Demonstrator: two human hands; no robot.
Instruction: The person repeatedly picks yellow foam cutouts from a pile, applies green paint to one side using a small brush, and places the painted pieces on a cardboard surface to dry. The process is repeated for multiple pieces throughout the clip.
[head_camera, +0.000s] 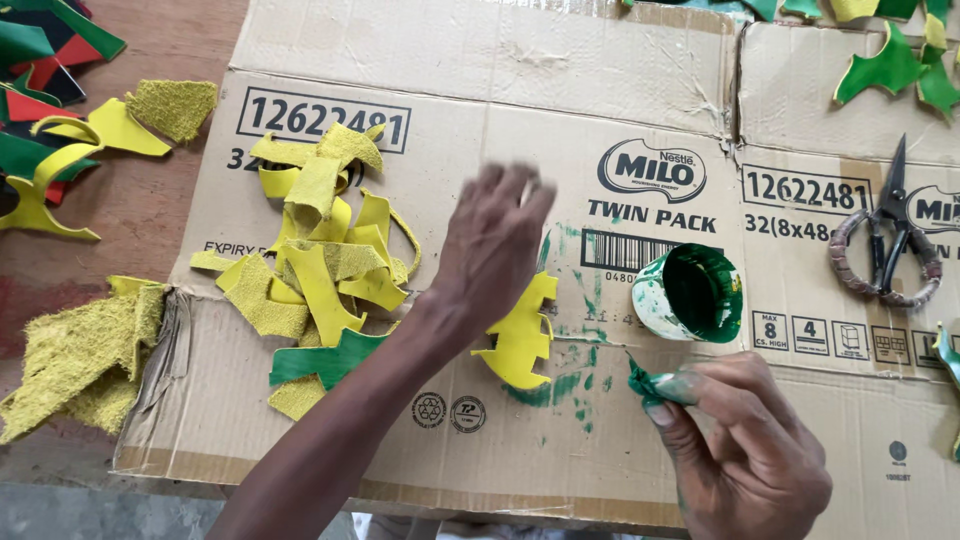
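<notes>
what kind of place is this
Likely a small craft workbench: flattened cardboard as a work surface, yellow cut scraps, a cup of green paint and scissors.

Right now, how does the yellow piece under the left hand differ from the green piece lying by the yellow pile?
The yellow piece lies apart from the pile, partly covered by the left hand; the green piece is tucked under the yellow pile. The yellow piece stands nearly upright in the view; the green piece lies almost sideways. Both rest flat on the cardboard.
</notes>
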